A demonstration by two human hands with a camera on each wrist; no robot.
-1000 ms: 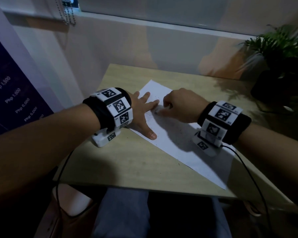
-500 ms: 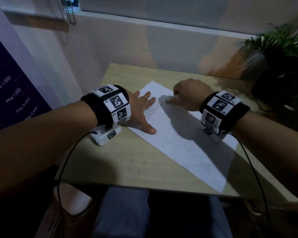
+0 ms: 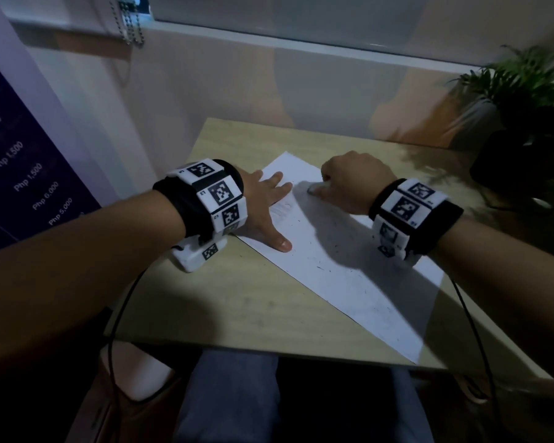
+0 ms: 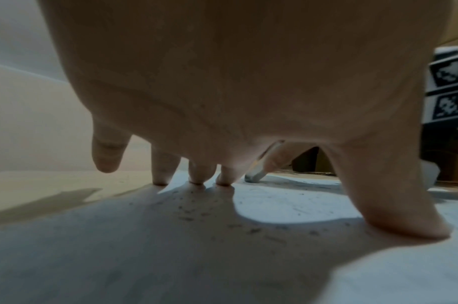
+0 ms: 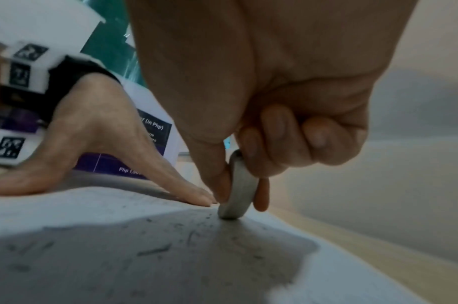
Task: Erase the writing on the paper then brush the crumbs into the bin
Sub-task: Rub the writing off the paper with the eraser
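A white sheet of paper (image 3: 349, 266) lies slantwise on the wooden desk (image 3: 237, 308). Faint pencil writing (image 3: 282, 208) shows near its far left edge, and dark eraser crumbs (image 5: 155, 251) are scattered over it. My left hand (image 3: 269, 212) presses flat on the paper's left edge, fingers spread (image 4: 196, 174). My right hand (image 3: 349, 183) pinches a flat grey eraser (image 5: 239, 187) between thumb and fingers. The eraser's lower end touches the paper near the far edge (image 3: 312, 188), just right of my left fingertips. No bin is in view.
A potted plant (image 3: 525, 100) stands at the desk's far right corner. A wall and window sill run behind the desk. A dark purple price poster (image 3: 20, 174) hangs at the left. Cables trail from both wrist bands over the near desk edge.
My right hand with the eraser has moved away from me and to the right along the paper, off the writing by my left fingers. The left hand has stayed pressed on the sheet.
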